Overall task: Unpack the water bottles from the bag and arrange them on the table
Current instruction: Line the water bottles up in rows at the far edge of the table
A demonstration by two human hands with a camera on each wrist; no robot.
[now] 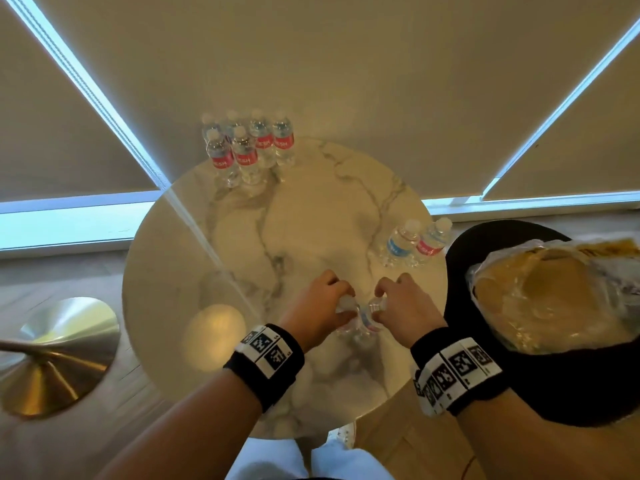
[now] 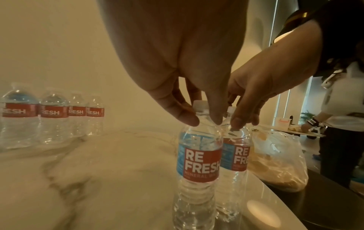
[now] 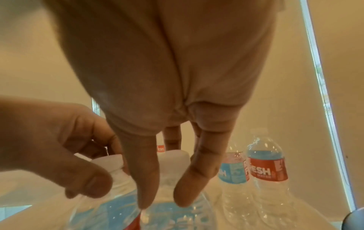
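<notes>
marble-look round tabletop (image 1: 242,237), glossy, pale with grey veins. two clear plastic water bottles with red and blue labels stand on its near edge, touching side by side. my left hand (image 1: 317,303) pinches the neck of the left bottle (image 2: 199,157) just under its white cap, fingertips (image 2: 189,119) curled round. my right hand (image 1: 401,303) pinches the neck of the right bottle (image 2: 236,157) the same way. both grips look light, fingertips only.

six bottles already grouped (image 1: 247,147) at the far edge, upright. two more (image 1: 414,242) stand near the right rim. crinkled translucent plastic bag (image 1: 554,299) sits on a black round stool (image 1: 512,403) to my right; i cannot tell if any bottles are left in it.

risks, as i judge them:
- thin-walled bottles, smooth surface: a sideways nudge on release could tip one into its neighbour.
- the pair sits close to the near rim; a topple toward me would go off the edge.
- neck pinch is weak if i lift; the bottle could swing or slip.
- the right pair is near the rim too; a careless sweep toward the bag could clip it.
</notes>
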